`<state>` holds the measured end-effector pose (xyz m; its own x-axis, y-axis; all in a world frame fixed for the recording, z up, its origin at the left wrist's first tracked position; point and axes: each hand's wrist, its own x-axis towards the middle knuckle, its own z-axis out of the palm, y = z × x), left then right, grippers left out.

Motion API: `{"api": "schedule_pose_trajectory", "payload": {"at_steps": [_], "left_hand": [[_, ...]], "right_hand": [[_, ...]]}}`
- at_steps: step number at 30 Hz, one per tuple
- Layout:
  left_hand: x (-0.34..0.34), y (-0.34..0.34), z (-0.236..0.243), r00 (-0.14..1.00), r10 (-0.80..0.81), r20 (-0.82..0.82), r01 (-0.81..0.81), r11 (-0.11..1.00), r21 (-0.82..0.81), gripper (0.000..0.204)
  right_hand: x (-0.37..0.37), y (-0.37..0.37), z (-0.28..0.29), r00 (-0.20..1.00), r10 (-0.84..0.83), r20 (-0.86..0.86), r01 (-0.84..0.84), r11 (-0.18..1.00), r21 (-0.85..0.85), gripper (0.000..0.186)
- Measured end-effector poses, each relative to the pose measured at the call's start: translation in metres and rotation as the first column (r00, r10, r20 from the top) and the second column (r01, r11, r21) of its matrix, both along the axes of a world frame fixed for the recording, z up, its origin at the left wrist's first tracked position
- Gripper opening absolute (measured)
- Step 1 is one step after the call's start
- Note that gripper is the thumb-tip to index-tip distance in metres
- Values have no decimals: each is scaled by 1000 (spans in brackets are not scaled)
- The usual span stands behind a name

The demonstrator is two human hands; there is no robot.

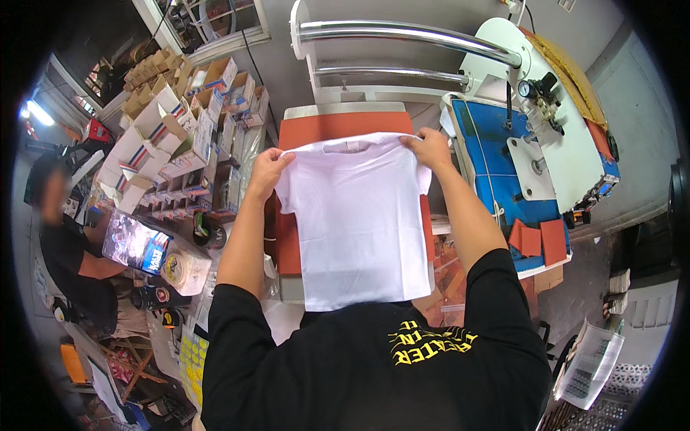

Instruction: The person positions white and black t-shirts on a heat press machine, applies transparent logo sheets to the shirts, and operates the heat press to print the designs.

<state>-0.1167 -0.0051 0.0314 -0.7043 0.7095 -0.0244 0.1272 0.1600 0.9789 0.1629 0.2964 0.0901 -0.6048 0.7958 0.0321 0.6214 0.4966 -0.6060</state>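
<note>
A plain white T-shirt (359,223) is spread over a flat orange-red pad (343,123), its neckline toward the far side and its hem toward me. My left hand (269,171) pinches the shirt at its left shoulder. At the opposite shoulder, my right hand (431,149) grips the fabric between thumb and fingers. Between the two hands the shoulder edge looks stretched fairly straight. Orange-red pad shows beyond the neckline and along both sides of the shirt.
A white press machine (560,144) with chrome bars (410,32) stands behind and right, beside a blue board (485,151) bearing orange-red pieces (553,243). Stacked cardboard boxes (172,136) fill the left. A person in black (75,266) sits at far left near a lit screen (135,241).
</note>
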Motion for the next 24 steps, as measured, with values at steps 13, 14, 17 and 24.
{"api": "schedule_pose_trajectory", "payload": {"at_steps": [13,14,17,24], "left_hand": [[-113,82,-11,921,95,-377,-245,894,-375,27],[-120,92,-12,896,144,-420,-309,881,-357,27],[-130,125,-15,852,198,-484,-397,848,-351,25],[-102,170,-20,390,-5,-921,-383,908,-167,26]], "right_hand": [[-75,95,-29,969,-114,217,94,990,101,21],[-87,98,-33,973,-122,197,97,986,133,20],[-109,117,-43,972,-168,162,131,967,217,18],[-139,111,-88,980,-156,124,45,780,625,26]]}}
